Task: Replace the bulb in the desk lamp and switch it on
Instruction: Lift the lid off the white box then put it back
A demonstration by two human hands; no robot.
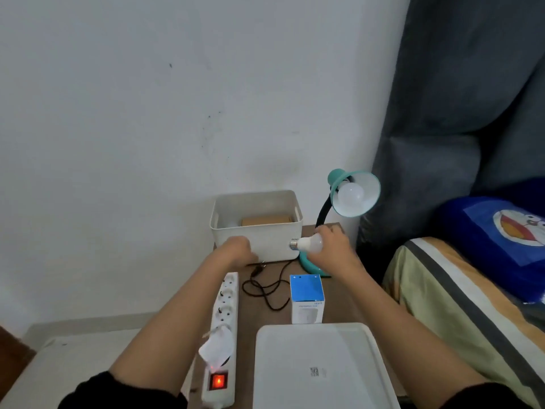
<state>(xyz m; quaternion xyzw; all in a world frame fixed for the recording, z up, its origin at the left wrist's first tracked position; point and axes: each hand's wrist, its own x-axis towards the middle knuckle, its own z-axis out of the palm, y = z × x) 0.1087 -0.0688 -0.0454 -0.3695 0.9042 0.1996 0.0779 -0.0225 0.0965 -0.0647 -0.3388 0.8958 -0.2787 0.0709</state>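
A teal desk lamp (355, 193) stands at the back right of the small brown table, its shade tilted toward me with a white unlit bulb (351, 196) screwed in. My right hand (331, 250) holds a second white bulb (308, 245) sideways, its metal screw base pointing left, just in front of the lamp's base. My left hand (237, 250) rests closed against the front wall of a white storage bin (256, 231); whether it grips anything is hidden. The lamp's black cord (265, 287) lies coiled on the table.
A white power strip (222, 329) with a lit red switch lies on the left, a white plug in it. A blue-and-white bulb box (306, 299) stands mid-table. A white lid (318, 367) lies nearest me. A bed (460, 290) is to the right.
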